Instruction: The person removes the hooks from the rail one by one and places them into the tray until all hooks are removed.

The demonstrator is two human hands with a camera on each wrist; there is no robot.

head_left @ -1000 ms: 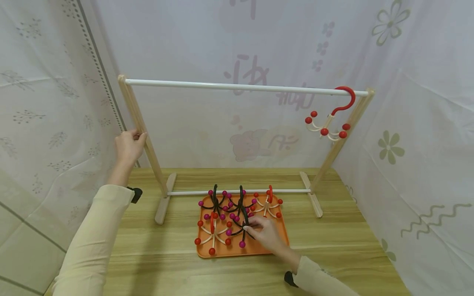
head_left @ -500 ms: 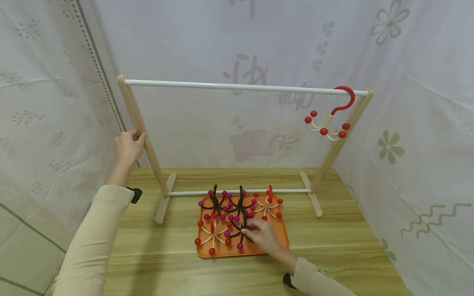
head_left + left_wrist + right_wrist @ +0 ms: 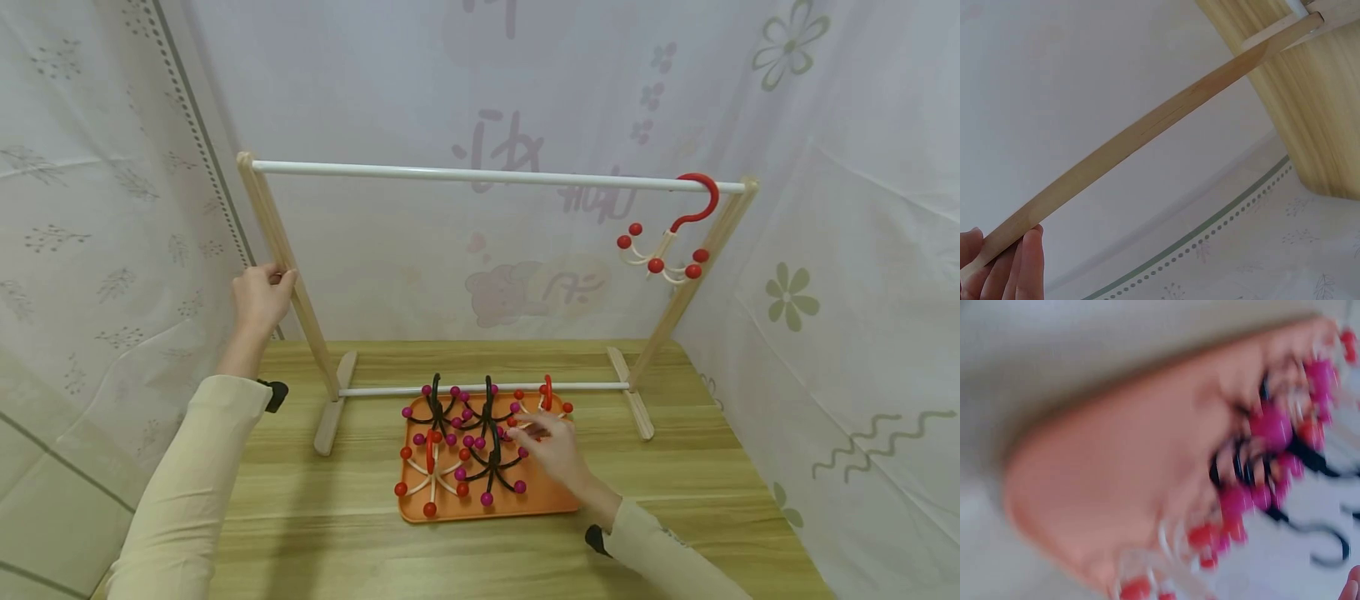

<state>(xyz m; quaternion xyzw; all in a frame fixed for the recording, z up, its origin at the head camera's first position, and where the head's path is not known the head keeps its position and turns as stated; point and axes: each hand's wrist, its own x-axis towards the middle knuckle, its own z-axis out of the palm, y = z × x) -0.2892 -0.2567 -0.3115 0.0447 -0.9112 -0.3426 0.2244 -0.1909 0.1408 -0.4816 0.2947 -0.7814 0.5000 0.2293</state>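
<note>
My left hand [image 3: 258, 298] grips the left wooden post [image 3: 1147, 131] of a rack, fingers and thumb on either side of it in the left wrist view. My right hand [image 3: 553, 454] is over the right part of an orange tray [image 3: 536, 502], holding nothing, its fingers loosely bent. Just left of it stands a black hook hanger [image 3: 493, 460] with magenta balls on its curved arms. Beyond the fingers, a cream hanger with a red hook [image 3: 548, 392] is partly hidden by the hand. Two more black hangers and another red-hooked one [image 3: 431, 467] share the tray.
The rack's white top rod [image 3: 450, 173] spans the space behind the tray. One red-hooked hanger [image 3: 697, 200] hangs near its right end. A lower white rod [image 3: 375, 391] runs just behind the tray, between wooden feet [image 3: 630, 396] on the wood-grain table [image 3: 360, 550].
My right hand has let go of the front black hanger and moved right and back towards the rear red-hooked one. That black hanger shifted slightly before. My left hand stays put.
</note>
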